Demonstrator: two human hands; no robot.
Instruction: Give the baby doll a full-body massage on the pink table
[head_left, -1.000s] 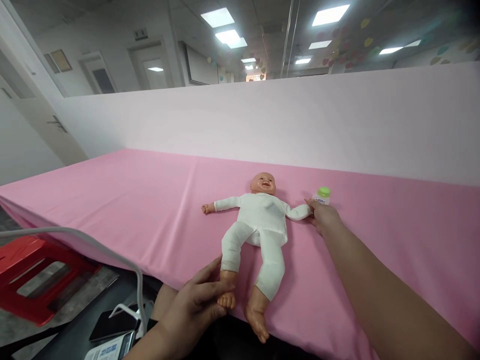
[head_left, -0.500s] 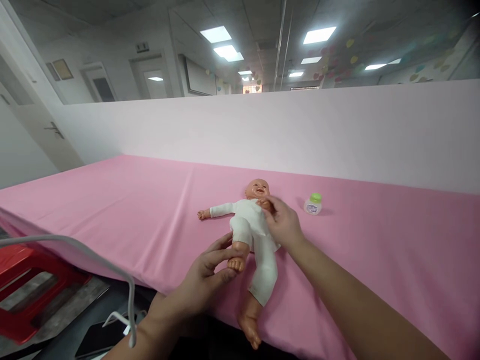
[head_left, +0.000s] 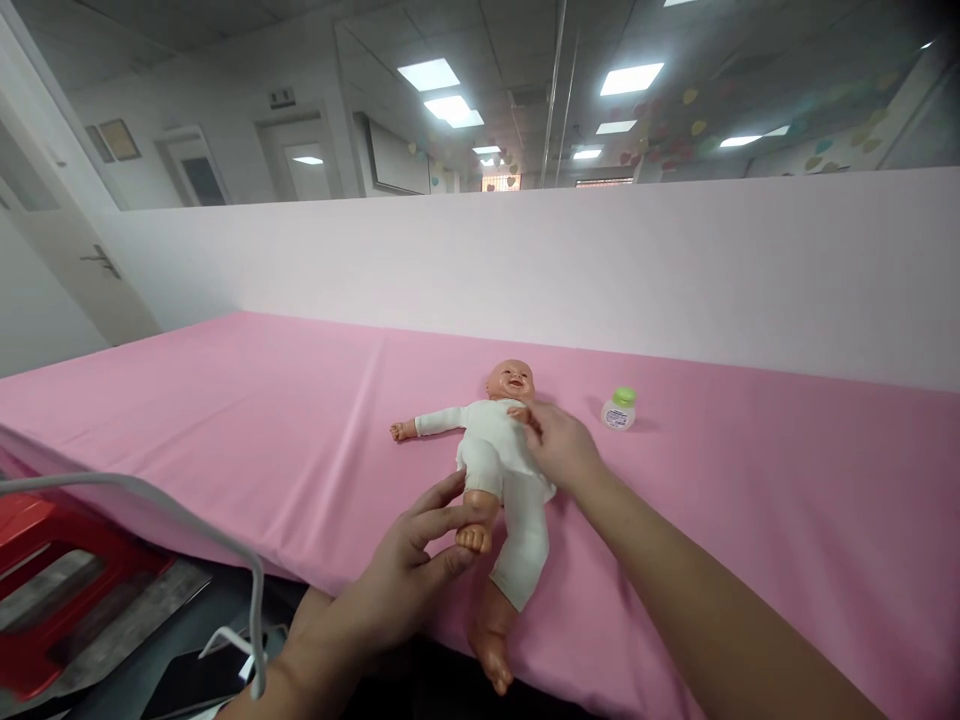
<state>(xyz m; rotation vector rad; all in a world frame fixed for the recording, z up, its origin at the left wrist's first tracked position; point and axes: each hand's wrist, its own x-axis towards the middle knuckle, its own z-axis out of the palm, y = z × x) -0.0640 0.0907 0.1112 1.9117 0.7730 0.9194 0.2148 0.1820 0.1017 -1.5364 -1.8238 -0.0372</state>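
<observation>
A baby doll in white clothes lies on its back on the pink sheet, its head toward the wall. One bare foot is raised, and my left hand grips it with the fingers behind and the thumb near the toes. My right hand is closed around the doll's hand and lower arm over the chest. The doll's other arm stretches out to the left, and its other leg reaches the near edge. A small clear bottle with a green cap stands to the right of the doll.
A grey cable arcs over the lower left. Below the sheet are a red stool and a dark phone. Behind the sheet rises a white low wall with glass above. A door stands at far left.
The doll's held hand has shifted slightly toward the middle of its chest, with my right hand on it. My left hand keeps its hold on the foot. The whole view has moved a little.
</observation>
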